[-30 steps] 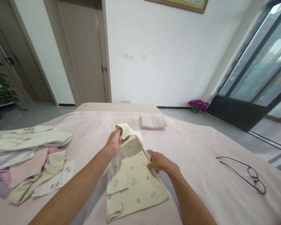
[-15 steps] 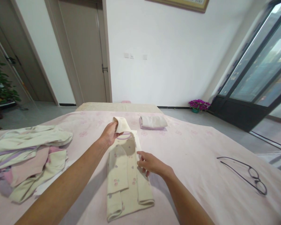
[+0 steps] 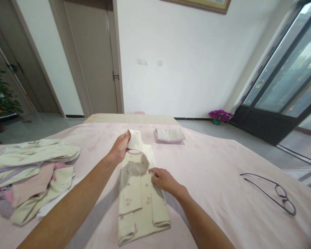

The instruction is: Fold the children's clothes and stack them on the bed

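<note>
A cream long-sleeved top (image 3: 145, 193) with small hearts and cherries lies lengthwise before me, its sides and sleeves folded inward. My left hand (image 3: 121, 146) pinches the raised far end, lifting a pale flap above the lilac-trimmed neckline. At the right edge of the garment rests my right hand (image 3: 164, 180), its index finger stretched out against the cloth and the other fingers curled. Part of the neckline lies in the shadow of the lifted flap.
Rumpled clothes (image 3: 38, 173) lie in a heap at the left. Beyond the top sits a folded garment stack (image 3: 169, 135). Eyeglasses (image 3: 281, 199) rest on the right side of the pink sheet (image 3: 209, 193). A wall and doors stand behind.
My right hand has shifted slightly left, its index finger now further over the cloth. The flap in my left hand is a little more upright and bent over to the right.
</note>
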{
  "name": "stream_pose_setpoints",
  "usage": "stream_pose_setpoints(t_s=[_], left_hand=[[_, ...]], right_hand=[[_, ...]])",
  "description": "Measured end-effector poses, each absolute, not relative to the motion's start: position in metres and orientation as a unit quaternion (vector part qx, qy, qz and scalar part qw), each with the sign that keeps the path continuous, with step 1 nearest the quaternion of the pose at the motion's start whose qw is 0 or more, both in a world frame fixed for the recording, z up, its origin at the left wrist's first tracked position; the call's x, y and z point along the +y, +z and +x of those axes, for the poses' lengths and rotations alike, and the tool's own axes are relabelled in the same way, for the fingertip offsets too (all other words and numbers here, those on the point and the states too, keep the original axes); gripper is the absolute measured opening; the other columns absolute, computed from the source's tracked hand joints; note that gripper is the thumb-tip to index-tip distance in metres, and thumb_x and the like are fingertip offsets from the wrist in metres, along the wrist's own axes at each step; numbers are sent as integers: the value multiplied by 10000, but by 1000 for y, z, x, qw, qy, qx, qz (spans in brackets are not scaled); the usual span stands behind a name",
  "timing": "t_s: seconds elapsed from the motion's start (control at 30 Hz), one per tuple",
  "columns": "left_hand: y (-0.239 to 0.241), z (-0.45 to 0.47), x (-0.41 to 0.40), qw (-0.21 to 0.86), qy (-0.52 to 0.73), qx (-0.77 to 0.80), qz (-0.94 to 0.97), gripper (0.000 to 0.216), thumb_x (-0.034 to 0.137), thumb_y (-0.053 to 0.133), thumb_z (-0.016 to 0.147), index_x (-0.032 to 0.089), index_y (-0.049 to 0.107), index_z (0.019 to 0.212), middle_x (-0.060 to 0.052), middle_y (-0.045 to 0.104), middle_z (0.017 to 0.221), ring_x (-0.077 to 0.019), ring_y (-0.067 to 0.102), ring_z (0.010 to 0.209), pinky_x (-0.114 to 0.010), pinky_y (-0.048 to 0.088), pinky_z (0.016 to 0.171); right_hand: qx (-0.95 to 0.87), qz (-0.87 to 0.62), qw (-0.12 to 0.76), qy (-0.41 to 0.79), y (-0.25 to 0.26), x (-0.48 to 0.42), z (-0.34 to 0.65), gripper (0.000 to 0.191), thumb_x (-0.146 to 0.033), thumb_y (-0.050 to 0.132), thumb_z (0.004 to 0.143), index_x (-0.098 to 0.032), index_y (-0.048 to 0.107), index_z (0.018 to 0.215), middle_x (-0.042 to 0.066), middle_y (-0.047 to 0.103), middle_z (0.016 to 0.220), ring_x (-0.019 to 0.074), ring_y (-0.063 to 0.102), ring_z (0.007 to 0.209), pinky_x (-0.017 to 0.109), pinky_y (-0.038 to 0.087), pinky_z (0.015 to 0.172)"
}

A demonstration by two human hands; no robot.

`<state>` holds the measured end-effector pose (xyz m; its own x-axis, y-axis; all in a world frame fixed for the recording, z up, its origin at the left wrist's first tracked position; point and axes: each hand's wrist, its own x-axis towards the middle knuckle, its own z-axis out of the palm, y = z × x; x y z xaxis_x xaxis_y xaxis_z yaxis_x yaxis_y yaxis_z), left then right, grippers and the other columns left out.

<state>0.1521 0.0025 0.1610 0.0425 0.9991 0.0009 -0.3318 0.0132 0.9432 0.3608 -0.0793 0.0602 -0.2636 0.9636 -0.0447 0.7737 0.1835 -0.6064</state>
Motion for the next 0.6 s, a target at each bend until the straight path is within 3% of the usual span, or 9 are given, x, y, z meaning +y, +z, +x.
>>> stream_pose_setpoints(t_s=[0.17, 0.3, 0.4, 0.5, 0.6], left_hand=[[155, 151, -18, 529, 524, 398, 536, 263, 404, 693, 787, 157, 714, 877, -27, 698, 732, -162, 609, 644, -214, 446, 554], [150, 159, -50, 400, 439, 381, 708, 235, 258, 545, 850, 214, 760, 933, -39, 737, 884, -218, 647, 853, -274, 489, 762], [140, 171, -79, 300, 319, 355, 826, 350, 170, 472, 840, 268, 756, 1021, -27, 732, 1018, -231, 639, 983, -318, 460, 910], [119, 185, -105, 228, 195, 344, 890, 371, 144, 452, 846, 261, 726, 1066, -36, 716, 1064, -227, 647, 979, -335, 474, 902], [95, 195, -121, 175, 122, 343, 915, 281, 164, 469, 880, 233, 709, 1008, -50, 705, 1034, -228, 647, 957, -345, 490, 887]], right_hand=[[-638, -623, 328, 311, 43, -66, 367, 394, -299, 476, 882, -211, 615, 1240, 32, 659, 916, 164, 606, 779, 263, 445, 688], [-550, -559, 433, 445, 37, -63, 367, 549, -597, 459, 901, -215, 570, 1279, 87, 627, 1127, 173, 605, 843, 260, 471, 631], [-534, -533, 439, 488, 39, -62, 365, 659, -745, 407, 869, -192, 635, 1146, 81, 643, 986, 161, 572, 756, 250, 453, 599], [-525, -508, 433, 527, 42, -60, 364, 677, -779, 365, 866, -198, 659, 1051, 29, 595, 762, 133, 495, 617, 225, 395, 526], [-508, -484, 457, 547, 41, -57, 364, 596, -737, 441, 858, -203, 656, 1015, 9, 560, 722, 111, 442, 568, 196, 335, 474]])
